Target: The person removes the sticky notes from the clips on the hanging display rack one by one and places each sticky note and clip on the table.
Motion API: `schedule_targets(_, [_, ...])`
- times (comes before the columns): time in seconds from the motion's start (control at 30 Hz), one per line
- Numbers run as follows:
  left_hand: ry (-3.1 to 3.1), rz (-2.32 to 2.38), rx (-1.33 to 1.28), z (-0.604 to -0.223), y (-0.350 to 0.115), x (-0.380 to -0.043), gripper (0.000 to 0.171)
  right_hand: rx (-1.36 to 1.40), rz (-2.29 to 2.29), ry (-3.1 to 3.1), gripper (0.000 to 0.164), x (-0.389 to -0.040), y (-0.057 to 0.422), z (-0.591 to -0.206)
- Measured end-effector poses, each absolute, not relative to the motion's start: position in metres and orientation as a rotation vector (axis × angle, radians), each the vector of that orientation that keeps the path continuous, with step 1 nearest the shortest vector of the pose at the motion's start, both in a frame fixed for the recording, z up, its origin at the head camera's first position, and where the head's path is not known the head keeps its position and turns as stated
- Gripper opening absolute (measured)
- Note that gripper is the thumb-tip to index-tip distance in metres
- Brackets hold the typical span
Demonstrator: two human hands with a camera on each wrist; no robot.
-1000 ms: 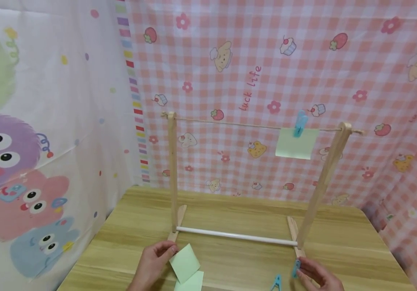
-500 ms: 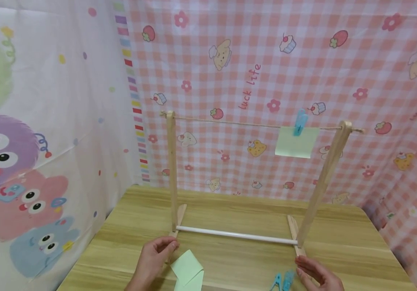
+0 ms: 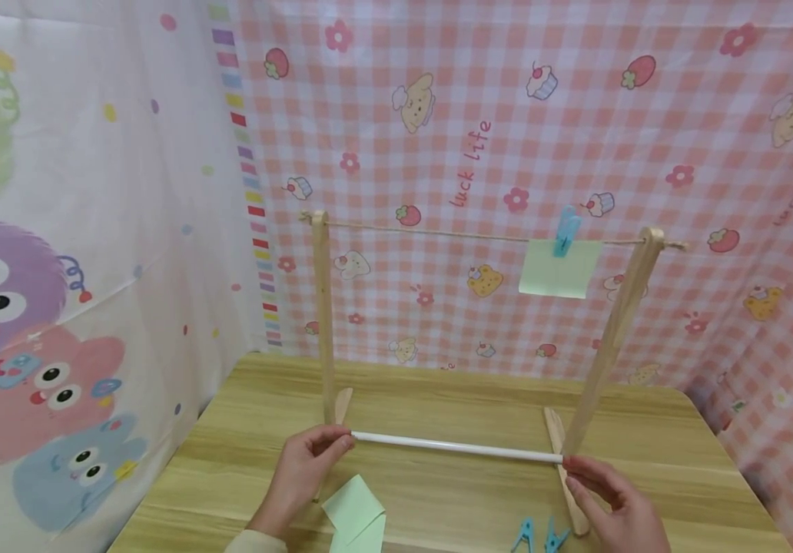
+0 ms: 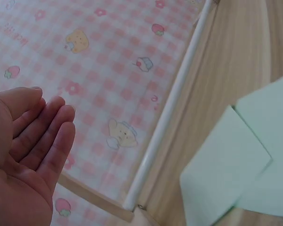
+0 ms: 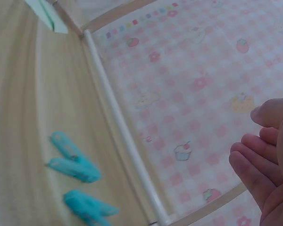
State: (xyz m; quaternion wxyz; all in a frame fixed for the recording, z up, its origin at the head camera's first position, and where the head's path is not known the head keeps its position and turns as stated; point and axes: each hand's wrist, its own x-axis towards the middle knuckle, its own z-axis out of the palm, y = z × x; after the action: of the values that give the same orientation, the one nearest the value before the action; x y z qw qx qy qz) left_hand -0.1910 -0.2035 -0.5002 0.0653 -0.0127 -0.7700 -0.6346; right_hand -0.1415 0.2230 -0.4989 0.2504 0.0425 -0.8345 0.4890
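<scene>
My left hand point(image 3: 306, 468) is raised by the left post point(image 3: 323, 322) of a wooden stand; its fingertips overlap the left end of a white rod point(image 3: 455, 445) in the head view. Loosely bent fingers point(image 4: 56, 136) hold nothing in the left wrist view. On the other side, my right hand point(image 3: 618, 499) is close to the right post point(image 3: 611, 353), also holding nothing. Two blue clothespins point(image 3: 524, 535) point(image 5: 78, 162) lie on the table left of it. Pale green paper squares point(image 3: 355, 507) overlap each other near my left hand.
A string point(image 3: 431, 233) runs between the tops of the posts. One green paper square point(image 3: 559, 269) hangs there from a blue clothespin point(image 3: 565, 230). Behind the wooden table point(image 3: 438, 514) is a pink checked cloth point(image 3: 383, 115), with a white printed cloth point(image 3: 134, 253) at the left.
My right hand let go of a blue clothespin, now lying beside the other one. My left hand came away from the green papers, and both hands rose toward the rod's ends.
</scene>
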Motion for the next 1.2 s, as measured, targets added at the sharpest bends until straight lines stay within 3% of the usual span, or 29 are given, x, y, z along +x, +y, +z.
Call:
schedule_targets(0.17, [-2.331,-1.910,-0.099,-0.487,-0.197,-0.197,0.019,0.134,1.324,-2.303,0.028,-0.145,0.225,-0.483])
schedule_targets(0.4, [-2.316,-1.919,-0.172,-0.464,-0.182,-0.207,0.014,0.373,1.311,-2.174,0.032,-0.154,0.228,-0.461])
schedule_targets(0.73, [-2.344,-1.834,-0.336,-0.432,-0.161,-0.220,0.018,0.379,1.215,-2.222,0.028,-0.159,0.230,-0.426])
schedule_targets(1.2, [-2.288,-1.826,-0.585,-0.393,-0.119,-0.237,0.017,0.536,1.064,-2.166,0.035,-0.169,0.234,-0.383])
